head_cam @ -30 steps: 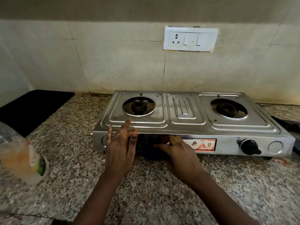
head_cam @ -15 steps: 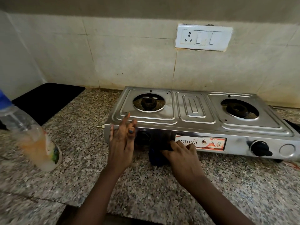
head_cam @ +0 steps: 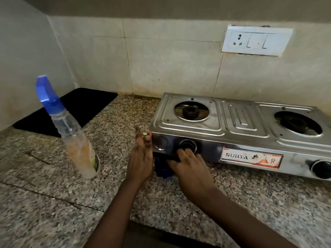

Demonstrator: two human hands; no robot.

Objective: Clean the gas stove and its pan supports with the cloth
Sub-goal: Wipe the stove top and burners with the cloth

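A steel two-burner gas stove sits on the granite counter with no pan supports on its burners. My right hand presses a dark blue cloth against the stove's front panel, just under the left knob socket. Most of the cloth is hidden by the hand. My left hand is flat and open-fingered against the stove's front left corner, holding nothing. A black knob shows at the right of the front panel.
A spray bottle with a blue nozzle and pale orange liquid stands on the counter left of my hands. A black mat lies in the back left corner. A wall socket plate hangs above the stove.
The view has swung left, so the stove sits further right and the whole bottle shows. My left hand slid to the stove's left corner; my right hand moved left with the cloth.
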